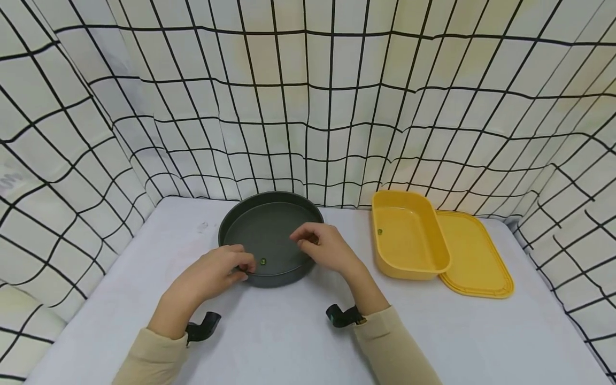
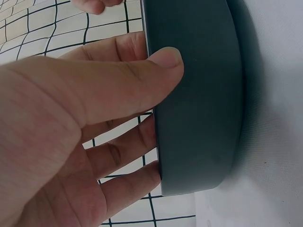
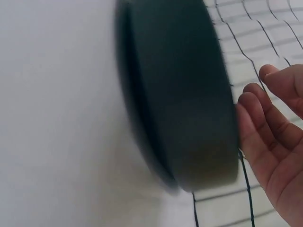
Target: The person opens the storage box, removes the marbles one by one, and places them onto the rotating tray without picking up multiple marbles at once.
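Observation:
A round dark grey pan stands on the white table. My left hand grips its near left rim. In the left wrist view the thumb lies on the outer wall and the fingers reach over the rim. A tiny green round piece lies in the pan beside the left fingers; its kind is too small to tell. My right hand hovers over the pan's right side with loosely bent fingers. Nothing shows between those fingers in the right wrist view, where the pan wall is blurred.
To the right is a yellow rectangular container with another tiny green piece at its left inner side. A yellow lid lies flat, partly under the container. Black-gridded white sheeting walls the table's back and sides.

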The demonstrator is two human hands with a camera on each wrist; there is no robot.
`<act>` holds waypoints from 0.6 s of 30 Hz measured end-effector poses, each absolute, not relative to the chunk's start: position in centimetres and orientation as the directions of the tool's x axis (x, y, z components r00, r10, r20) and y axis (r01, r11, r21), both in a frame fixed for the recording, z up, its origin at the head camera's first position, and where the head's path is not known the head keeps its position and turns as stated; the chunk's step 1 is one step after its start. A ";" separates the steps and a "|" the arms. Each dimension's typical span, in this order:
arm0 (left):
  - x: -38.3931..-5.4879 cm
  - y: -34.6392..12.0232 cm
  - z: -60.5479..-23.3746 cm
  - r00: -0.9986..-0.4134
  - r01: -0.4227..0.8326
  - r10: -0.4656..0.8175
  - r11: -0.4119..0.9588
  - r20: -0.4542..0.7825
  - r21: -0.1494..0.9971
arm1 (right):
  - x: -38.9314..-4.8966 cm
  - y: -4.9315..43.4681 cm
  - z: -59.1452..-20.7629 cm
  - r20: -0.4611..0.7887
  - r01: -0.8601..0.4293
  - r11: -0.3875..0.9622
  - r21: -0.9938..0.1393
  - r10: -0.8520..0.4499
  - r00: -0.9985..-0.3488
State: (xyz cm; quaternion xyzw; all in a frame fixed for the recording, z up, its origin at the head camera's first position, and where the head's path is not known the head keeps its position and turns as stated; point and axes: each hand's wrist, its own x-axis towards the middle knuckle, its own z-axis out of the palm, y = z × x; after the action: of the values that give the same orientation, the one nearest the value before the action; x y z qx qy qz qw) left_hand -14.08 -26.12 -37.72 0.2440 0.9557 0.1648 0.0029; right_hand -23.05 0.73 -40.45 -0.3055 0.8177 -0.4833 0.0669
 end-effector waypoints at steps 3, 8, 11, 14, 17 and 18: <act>-14.0 -26.1 -37.7 -0.882 0.462 0.466 0.827 0.071 0.320 | -23.7 2.2 -40.1 0.217 -0.425 0.353 -0.834 -0.499 -0.839; -14.0 -26.0 -37.6 -0.881 0.465 0.468 0.825 0.073 0.321 | -24.8 5.4 -39.3 0.243 -0.386 0.430 -0.816 -0.350 -0.905; -14.0 -26.1 -37.7 -0.880 0.467 0.469 0.824 0.075 0.321 | -25.1 7.2 -39.0 0.237 -0.340 0.488 -0.804 -0.261 -0.936; -14.1 -26.1 -37.8 -0.879 0.469 0.471 0.824 0.078 0.317 | -25.2 8.6 -38.9 0.221 -0.285 0.515 -0.808 -0.184 -0.958; -14.1 -26.1 -37.8 -0.881 0.466 0.468 0.826 0.075 0.316 | -25.4 9.9 -39.0 0.203 -0.240 0.531 -0.813 -0.128 -0.971; -14.1 -26.1 -37.8 -0.881 0.465 0.467 0.827 0.075 0.316 | -25.4 10.4 -39.0 0.197 -0.224 0.536 -0.814 -0.108 -0.974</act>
State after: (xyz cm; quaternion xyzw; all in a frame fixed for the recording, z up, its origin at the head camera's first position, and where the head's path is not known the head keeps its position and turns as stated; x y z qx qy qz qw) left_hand -14.09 -26.09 -37.81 0.2439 0.9557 0.1647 0.0029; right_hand -25.44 10.35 -39.04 -0.0949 0.8742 -0.4723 -0.0613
